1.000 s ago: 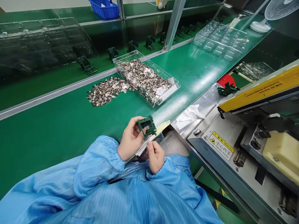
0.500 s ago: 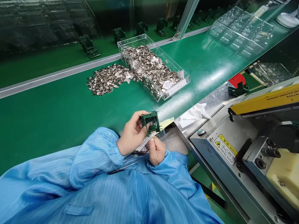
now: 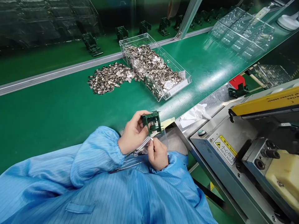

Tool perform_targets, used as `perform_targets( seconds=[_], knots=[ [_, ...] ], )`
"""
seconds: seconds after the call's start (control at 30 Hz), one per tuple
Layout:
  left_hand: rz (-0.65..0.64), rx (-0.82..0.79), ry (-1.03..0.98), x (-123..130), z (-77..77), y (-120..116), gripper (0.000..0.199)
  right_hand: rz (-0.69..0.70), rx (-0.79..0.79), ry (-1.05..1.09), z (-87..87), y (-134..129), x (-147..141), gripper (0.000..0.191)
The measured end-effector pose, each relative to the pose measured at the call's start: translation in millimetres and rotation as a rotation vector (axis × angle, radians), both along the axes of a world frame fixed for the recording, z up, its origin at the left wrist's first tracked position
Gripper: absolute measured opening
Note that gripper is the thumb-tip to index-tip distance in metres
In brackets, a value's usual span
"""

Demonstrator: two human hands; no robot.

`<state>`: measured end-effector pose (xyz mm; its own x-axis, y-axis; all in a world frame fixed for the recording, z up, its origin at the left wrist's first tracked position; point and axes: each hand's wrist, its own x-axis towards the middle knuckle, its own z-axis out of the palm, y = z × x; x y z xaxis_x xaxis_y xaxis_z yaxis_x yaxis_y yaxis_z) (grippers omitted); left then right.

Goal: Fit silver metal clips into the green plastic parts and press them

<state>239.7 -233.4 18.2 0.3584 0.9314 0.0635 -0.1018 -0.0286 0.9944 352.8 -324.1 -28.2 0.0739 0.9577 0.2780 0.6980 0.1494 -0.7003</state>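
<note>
Turned the green frame a little since a second ago, as seen from the head view. Grips it by one side with the left hand, fingers curled around, near the bench edge. Pinches a small pale piece, too tiny to identify, between the fingers of the right hand, just below. Has a ribbed strip between both hands. Shows, beyond, a clear box of metal pieces beside a loose heap.

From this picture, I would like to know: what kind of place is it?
Most likely a factory assembly area: a clear tray of small metal parts sits on a long green bench, a machine carries an INJURE HAND warning label, and the left hand holds a green frame.
</note>
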Motion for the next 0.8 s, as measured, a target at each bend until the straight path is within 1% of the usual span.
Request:
perform_targets(
  seconds=[0.13, 0.27, 0.4, 0.57, 0.63, 0.7, 0.73, 0.8],
  knots=[
    [0.000, 0.002, 0.000, 0, -0.2, 1, 0.035, 0.032, -0.147, -0.132, 10.8, 0, 6, 0.024],
    [-0.005, 0.001, -0.013, 0, -1.5, 2, 0.034, 0.065, -0.264, -0.249, 10.5, 3, 6, 0.020],
    [0.004, -0.009, -0.006, -1, -2.5, 2, 0.035, 0.094, -0.363, -0.318, -0.7, 5, 6, 0.014],
    [-0.005, -0.020, 0.001, -1, -1.8, 2, 0.038, 0.031, -0.442, -0.324, -23.3, 5, 25, 0.024],
    [-0.013, -0.020, -0.015, 0, -0.8, 3, 0.038, 0.017, -0.441, -0.300, -27.8, 3, 33, 0.024],
    [-0.016, -0.027, -0.044, 0, 0.1, 3, 0.038, 0.017, -0.410, -0.259, -24.6, 0, 39, 0.024],
    [-0.014, -0.032, -0.061, 0, 0.3, 3, 0.038, 0.018, -0.387, -0.235, -19.7, -2, 42, 0.024],
    [-0.006, -0.041, -0.090, -1, 0.2, 3, 0.039, 0.011, -0.330, -0.186, -3.7, -6, 47, 0.027]
  ],
)
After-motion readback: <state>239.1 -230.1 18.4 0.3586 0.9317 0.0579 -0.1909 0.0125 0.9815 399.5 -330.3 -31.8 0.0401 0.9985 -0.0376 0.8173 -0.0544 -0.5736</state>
